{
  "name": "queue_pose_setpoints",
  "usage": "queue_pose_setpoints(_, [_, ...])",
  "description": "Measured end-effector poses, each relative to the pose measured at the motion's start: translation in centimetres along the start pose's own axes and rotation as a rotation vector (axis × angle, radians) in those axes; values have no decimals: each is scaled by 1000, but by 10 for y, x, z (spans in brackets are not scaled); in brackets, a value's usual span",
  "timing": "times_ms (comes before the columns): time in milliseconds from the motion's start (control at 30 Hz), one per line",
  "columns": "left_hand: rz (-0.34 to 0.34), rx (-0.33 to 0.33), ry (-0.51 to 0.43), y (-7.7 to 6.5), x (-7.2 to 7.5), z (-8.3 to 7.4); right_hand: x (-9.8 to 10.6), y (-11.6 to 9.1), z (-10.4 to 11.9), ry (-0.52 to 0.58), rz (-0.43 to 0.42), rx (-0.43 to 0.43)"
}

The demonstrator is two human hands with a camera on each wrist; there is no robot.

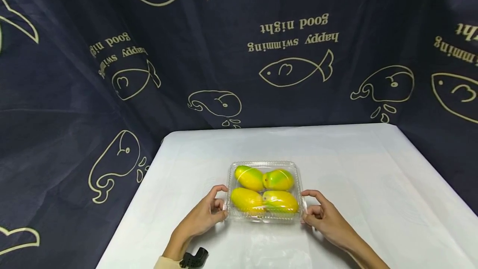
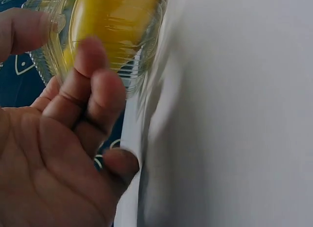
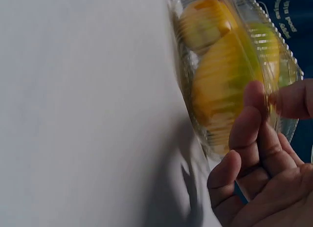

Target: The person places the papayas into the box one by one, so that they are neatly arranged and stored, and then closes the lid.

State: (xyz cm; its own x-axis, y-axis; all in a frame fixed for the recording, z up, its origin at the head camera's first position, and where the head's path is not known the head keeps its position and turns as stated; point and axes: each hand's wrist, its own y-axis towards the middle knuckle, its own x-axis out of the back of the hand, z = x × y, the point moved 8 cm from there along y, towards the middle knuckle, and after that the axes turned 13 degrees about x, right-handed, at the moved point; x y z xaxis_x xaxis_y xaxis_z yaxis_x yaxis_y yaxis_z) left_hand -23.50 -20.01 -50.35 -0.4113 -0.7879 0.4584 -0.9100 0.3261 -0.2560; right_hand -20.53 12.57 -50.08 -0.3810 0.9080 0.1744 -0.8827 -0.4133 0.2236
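Observation:
A clear plastic clamshell box [image 1: 265, 220] stands closed on the white table, its ridged walls plain in both wrist views. Inside lie several yellow-green mangoes [image 1: 280, 201], two at the back and two at the front. My left hand [image 1: 203, 215] pinches the box's rim at the left side, thumb near the front corner. On the opposite side my right hand [image 1: 328, 221] pinches the rim between thumb and fingers. The left wrist view shows the left thumb [image 2: 32, 31] on the rim, other fingers curled beside the wall.
White cloth covers the table [image 1: 354, 169], which reaches back to a dark blue curtain [image 1: 298, 103] printed with fish and whales. More of this curtain hangs at the left and right. A black band [image 1: 195, 257] sits on the left wrist by a pale sleeve.

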Motion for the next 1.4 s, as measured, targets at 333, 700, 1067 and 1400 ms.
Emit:
queue_pose_setpoints(333, [56,13,-119,-2,-5,2,-1,-6,-2,8,3,-31])
queue_pose_setpoints(700, [41,12,-121,-3,-7,3,-1,-11,-5,10,-4,-29])
queue_pose_setpoints(1067, [19,-27,-51,-1,-2,-4,3,-9,-4,-22,-20,-41])
queue_pose_setpoints(1400, [-8,-51,15,-1,4,-4,2,-6,0,-2,-10,-34])
